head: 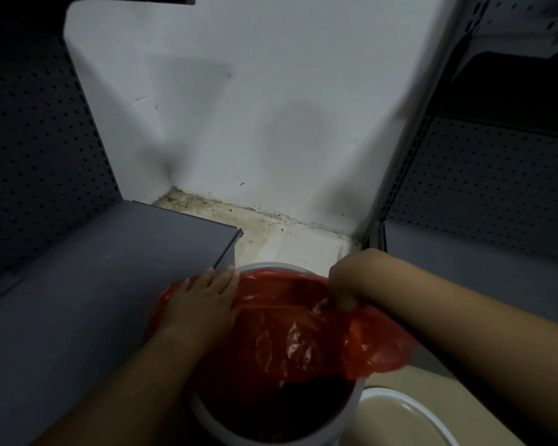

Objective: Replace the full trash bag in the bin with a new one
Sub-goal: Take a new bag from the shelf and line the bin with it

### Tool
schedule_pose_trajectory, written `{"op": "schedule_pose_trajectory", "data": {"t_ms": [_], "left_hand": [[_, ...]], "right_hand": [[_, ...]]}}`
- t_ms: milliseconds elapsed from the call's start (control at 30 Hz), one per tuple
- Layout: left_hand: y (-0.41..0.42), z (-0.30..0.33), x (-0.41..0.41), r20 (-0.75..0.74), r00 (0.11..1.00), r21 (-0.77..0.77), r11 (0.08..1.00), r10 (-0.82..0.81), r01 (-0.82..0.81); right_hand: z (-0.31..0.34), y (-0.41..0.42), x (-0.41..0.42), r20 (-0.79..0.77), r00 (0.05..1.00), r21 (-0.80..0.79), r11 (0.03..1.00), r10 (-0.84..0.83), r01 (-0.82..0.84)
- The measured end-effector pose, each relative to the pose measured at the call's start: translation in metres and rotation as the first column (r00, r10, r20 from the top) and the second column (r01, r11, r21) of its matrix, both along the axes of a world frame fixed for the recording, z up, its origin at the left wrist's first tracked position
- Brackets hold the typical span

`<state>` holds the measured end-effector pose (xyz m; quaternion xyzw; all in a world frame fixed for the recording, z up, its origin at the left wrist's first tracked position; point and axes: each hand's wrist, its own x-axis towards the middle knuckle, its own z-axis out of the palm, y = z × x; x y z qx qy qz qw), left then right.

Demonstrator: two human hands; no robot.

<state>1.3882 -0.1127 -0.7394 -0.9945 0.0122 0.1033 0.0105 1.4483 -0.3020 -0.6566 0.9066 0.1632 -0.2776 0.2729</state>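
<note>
red plastic fills the mouth of the round grey bin (351, 410), which stands on the pale floor in a corner between a grey shelf (110, 268) on the left and a perforated rack (480, 175) on the right, against a white wall (239, 107). the red bag (290, 336) sits inside the bin with its edge draped over the left and right sides of the rim, while the far rim shows bare grey above it. the left hand (203, 300) lies flat on the bag at the left rim, fingers straight and spread, pressing the film down. the right hand (343, 284) is curled at the right rim and pinches a fold of the bag between fingers and thumb. judging by the thin, slack film and the dark hollow below it, this looks like the fresh bag being fitted rather than a full one being lifted out, so the task seems far along; no full bag is in view. what seems left is to pull the edge over the far and near rim and settle it. inside the bag i can make out only darkness, and whether anything lies at the bottom cannot be told. a second pale round container (397, 423) sits just beside the bin at lower right, and looks empty as far as it shows.
</note>
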Motion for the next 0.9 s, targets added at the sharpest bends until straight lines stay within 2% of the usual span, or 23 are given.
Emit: {"op": "schedule_pose_trajectory", "data": {"t_ms": [133, 233, 333, 467, 567, 700, 767, 900], "left_hand": [[0.0, -0.003, 0.0, 0.036, 0.999, -0.014, 1.0, -0.017, 0.017], [0.0, -0.003, 0.0, 0.115, 0.987, -0.02, 0.993, -0.115, 0.118], [-0.003, 0.0, 0.001, 0.173, 0.974, -0.133, 0.976, -0.148, 0.172], [0.001, -0.005, 0.005, 0.108, 0.986, -0.065, 0.989, -0.128, 0.136], [0.005, -0.011, 0.007, 0.065, 0.995, -0.116, 0.99, -0.069, 0.076], [0.01, -0.019, 0.013, 0.04, 0.999, -0.279, 0.96, 0.013, -0.001], [0.013, -0.022, 0.016, 0.049, 0.998, -0.341, 0.94, 0.031, -0.012], [0.015, -0.019, 0.015, 0.07, 0.995, -0.498, 0.867, 0.073, -0.029]], "right_hand": [[-0.014, -0.005, 0.005, 0.04, 0.996, -0.01, 0.997, -0.08, 0.08], [-0.022, -0.007, 0.012, 0.136, 0.979, 0.146, 0.98, -0.152, 0.132], [-0.026, -0.002, 0.019, 0.197, 0.955, 0.297, 0.941, -0.224, 0.159], [-0.039, 0.002, 0.029, 0.232, 0.931, 0.508, 0.851, -0.283, 0.132], [-0.045, 0.002, 0.03, 0.073, 0.938, 0.621, 0.751, -0.34, 0.224], [-0.048, -0.006, 0.019, -0.177, 0.943, 0.671, 0.665, -0.283, 0.326], [-0.057, -0.014, 0.017, -0.293, 0.9, 0.722, 0.542, -0.324, 0.43], [-0.072, -0.029, 0.013, -0.421, 0.823, 0.797, 0.277, -0.382, 0.537]]}}
